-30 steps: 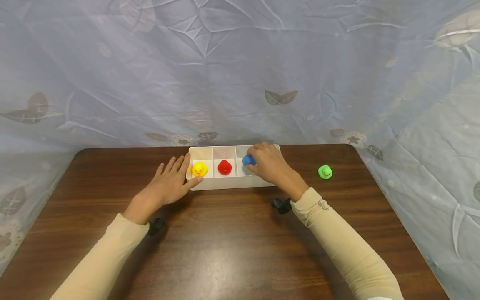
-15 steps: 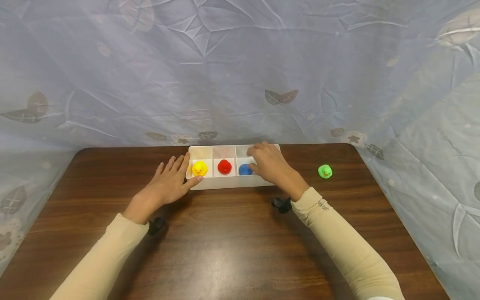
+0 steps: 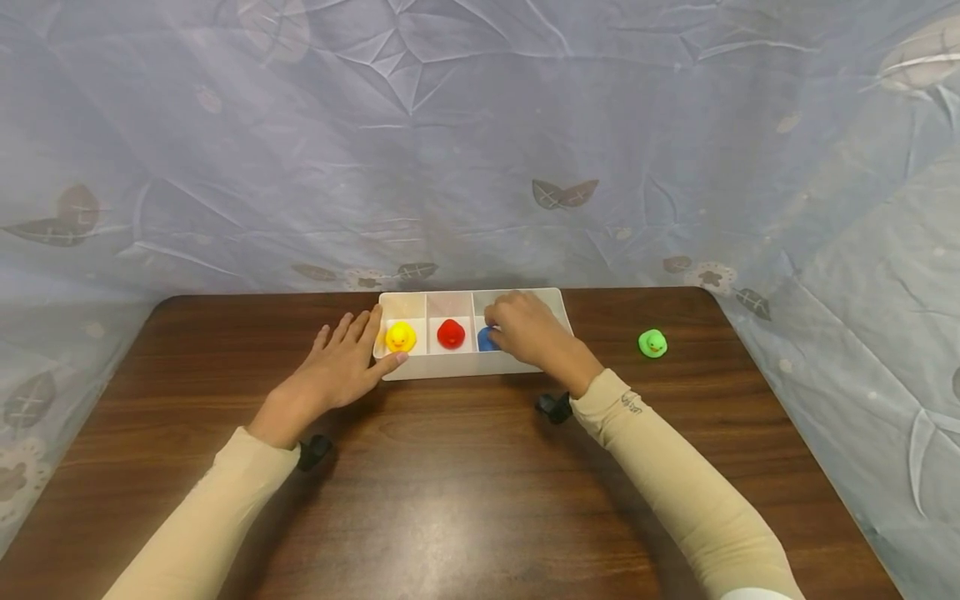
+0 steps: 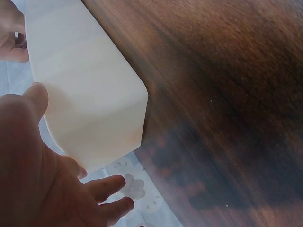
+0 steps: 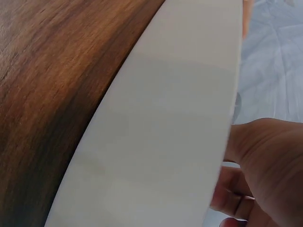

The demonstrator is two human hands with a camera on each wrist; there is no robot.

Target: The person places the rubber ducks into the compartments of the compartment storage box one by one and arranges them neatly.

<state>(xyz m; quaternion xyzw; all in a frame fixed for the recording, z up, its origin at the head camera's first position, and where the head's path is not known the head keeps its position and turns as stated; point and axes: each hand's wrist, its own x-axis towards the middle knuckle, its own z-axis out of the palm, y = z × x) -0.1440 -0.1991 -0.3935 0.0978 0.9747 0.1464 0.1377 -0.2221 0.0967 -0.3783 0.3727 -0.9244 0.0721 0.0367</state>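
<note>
A white divided box (image 3: 442, 367) stands at the table's far edge. In the head view, a yellow rubber duck (image 3: 401, 337) sits in its left compartment and a red rubber duck (image 3: 451, 334) in the one beside it. My right hand (image 3: 528, 331) reaches into the box further right, thumb and index finger curled at a blue rubber duck (image 3: 486, 340), which they partly cover. My left hand (image 3: 335, 362) rests against the box's left end with spread fingers, the thumb (image 4: 37, 98) along the front wall's rim in the left wrist view.
A green rubber duck (image 3: 652, 343) sits on the brown wooden table (image 3: 450, 483) to the right of the box. Behind the table hangs a patterned grey-blue cloth (image 3: 480, 167). Black wrist straps with cameras (image 3: 553, 408) show under both wrists.
The blue duck went from my right fingers down to the front of its compartment. My right hand then shifted slightly left and down, its fingers closing in on the duck. The left hand stayed still.
</note>
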